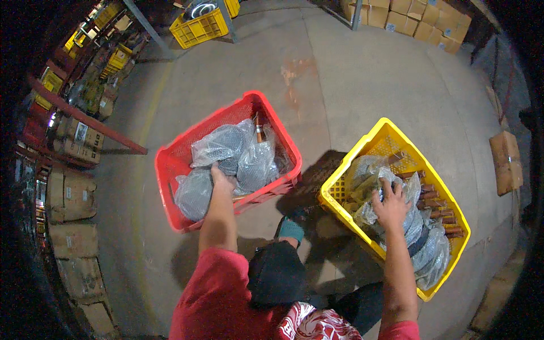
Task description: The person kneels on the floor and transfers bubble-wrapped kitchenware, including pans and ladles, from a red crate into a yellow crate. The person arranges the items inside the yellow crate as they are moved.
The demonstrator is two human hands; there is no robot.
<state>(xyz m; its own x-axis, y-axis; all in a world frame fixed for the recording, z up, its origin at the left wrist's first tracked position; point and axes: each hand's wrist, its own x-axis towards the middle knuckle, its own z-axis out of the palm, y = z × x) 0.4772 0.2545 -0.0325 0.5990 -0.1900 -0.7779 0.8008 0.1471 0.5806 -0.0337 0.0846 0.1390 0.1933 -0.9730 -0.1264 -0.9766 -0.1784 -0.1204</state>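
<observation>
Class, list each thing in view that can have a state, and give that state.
Red perforated plastic crate: open, partly filled
Near yellow perforated plastic crate: open, loaded
Clear bubble-wrapped bundles in red crate: piled together
Left grip: touching one bundle
Right grip: fingers spread on yellow crate's bubble wrap
Brown cardboard boxes: stacked

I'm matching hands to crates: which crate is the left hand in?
The red crate, on the person's left; the left hand is among its wrapped bundles. The near yellow crate has the right hand instead.
</observation>
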